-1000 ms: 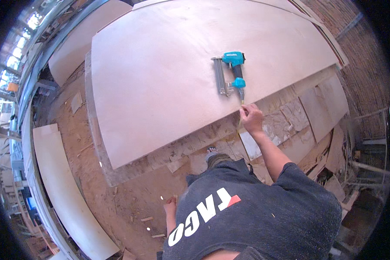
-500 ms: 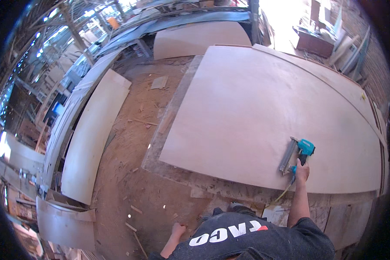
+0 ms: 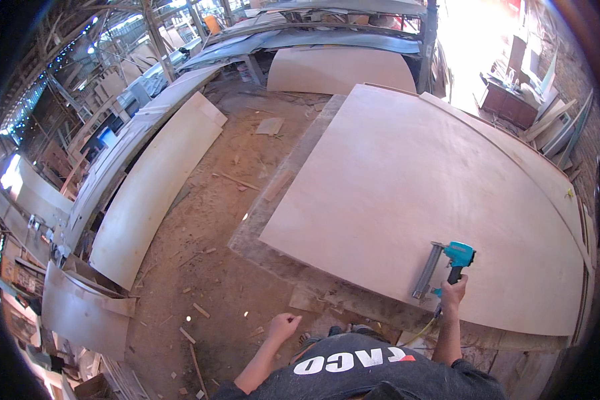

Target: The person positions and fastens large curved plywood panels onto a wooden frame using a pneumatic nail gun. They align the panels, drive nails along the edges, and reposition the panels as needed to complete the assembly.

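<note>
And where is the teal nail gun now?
In the head view, the nail gun is right of centre, in the right hand, by the near edge of the large panel.

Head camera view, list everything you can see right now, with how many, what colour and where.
nail gun: 1, teal and dark, on or just above the large board
hose: 1, yellow, below the nail gun
large board: 1 on top, pale, centre to right
long panel: at least 1, pale, left
far panel: 1, pale, top centre
wood scraps: several, brown, floor
background clutter: too crowded to count
shirt: 1, dark, lower edge
left hand: 1, bare, lower centre
right hand: 1, bare, gripping the nail gun
</note>
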Tool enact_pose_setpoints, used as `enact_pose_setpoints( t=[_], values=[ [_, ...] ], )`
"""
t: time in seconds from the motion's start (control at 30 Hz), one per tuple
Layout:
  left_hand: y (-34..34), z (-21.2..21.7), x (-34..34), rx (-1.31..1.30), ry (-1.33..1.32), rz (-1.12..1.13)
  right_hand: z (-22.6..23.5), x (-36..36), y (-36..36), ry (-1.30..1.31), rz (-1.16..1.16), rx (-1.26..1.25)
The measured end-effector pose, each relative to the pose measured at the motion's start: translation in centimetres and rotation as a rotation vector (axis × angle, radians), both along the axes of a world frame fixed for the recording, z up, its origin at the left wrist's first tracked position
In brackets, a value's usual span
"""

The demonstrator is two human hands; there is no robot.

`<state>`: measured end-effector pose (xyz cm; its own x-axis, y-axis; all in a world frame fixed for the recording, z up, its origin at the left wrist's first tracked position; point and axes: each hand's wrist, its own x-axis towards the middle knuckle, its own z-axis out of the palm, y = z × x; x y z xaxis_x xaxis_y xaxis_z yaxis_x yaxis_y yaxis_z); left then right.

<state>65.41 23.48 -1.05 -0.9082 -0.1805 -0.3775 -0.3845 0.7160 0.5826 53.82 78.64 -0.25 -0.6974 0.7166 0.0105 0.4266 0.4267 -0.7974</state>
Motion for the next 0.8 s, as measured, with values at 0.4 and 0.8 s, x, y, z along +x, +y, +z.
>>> enact_pose_setpoints(
  t=[0.4, 0.8],
  values=[
    [6.7, 5.3, -10.0, 0.994, 0.065, -0.067, 13.4, -1.7, -23.6, 0.214, 0.491, -0.095],
    [0.8, 14.6, -8.8, 1.605, 0.218, 0.484, 18.5, -2.0, -37.3, 0.203, 0.937, -0.194]
  ],
)
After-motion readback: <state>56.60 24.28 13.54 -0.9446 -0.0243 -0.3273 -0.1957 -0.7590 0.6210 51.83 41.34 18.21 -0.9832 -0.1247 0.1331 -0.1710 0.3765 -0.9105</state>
